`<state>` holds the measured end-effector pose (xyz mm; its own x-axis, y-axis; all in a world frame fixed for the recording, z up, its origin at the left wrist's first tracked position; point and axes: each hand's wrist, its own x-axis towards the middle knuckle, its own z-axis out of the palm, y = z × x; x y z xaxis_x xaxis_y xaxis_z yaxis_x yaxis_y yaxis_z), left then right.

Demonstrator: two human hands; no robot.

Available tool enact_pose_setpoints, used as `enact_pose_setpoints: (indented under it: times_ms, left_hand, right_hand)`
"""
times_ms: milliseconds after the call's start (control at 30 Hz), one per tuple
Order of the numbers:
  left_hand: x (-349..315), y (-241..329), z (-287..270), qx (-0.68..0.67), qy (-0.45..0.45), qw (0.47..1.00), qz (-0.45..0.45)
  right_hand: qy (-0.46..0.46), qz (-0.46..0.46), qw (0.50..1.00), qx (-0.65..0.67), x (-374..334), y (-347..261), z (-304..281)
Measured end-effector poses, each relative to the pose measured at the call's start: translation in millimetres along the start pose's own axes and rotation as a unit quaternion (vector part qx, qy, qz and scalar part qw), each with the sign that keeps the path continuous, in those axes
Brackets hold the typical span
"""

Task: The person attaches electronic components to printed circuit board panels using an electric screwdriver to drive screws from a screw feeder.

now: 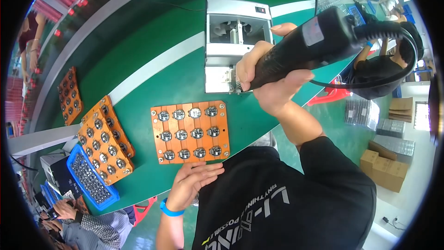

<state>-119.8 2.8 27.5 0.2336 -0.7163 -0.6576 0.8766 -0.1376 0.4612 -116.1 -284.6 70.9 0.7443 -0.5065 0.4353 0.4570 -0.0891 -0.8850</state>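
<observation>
My right hand (273, 76) is wrapped round a thick black electric screwdriver (296, 41), raised close to the camera; a black cable leaves its rear end. Its lower end is hidden behind my fingers, over the front of a grey-white screw feeder (215, 60) with a window on top. My left hand (190, 183) lies with fingers stretched along the near edge of an orange fixture plate (187, 127). Several small round circuit boards (197, 133) sit in rows on that plate.
More orange plates with round boards (104, 143) lean together at the left, beside a blue basket (108, 201) full of small parts. Another plate (69, 96) lies farther back on the green table (143, 111). A red stool (330, 93) stands at right, with a person (386, 69) beyond.
</observation>
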Motion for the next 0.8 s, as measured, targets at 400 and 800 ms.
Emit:
enact_pose_setpoints:
  times_ms: [400,800]
  left_hand:
    - [4,84,38,0.771,0.089,0.574,0.262]
    - [34,95,11,0.827,0.116,0.482,0.266]
  right_hand:
    - [-0.017,0.045,0.999,0.001,-13,11,3]
    - [-0.039,0.069,0.980,0.181,-46,5,24]
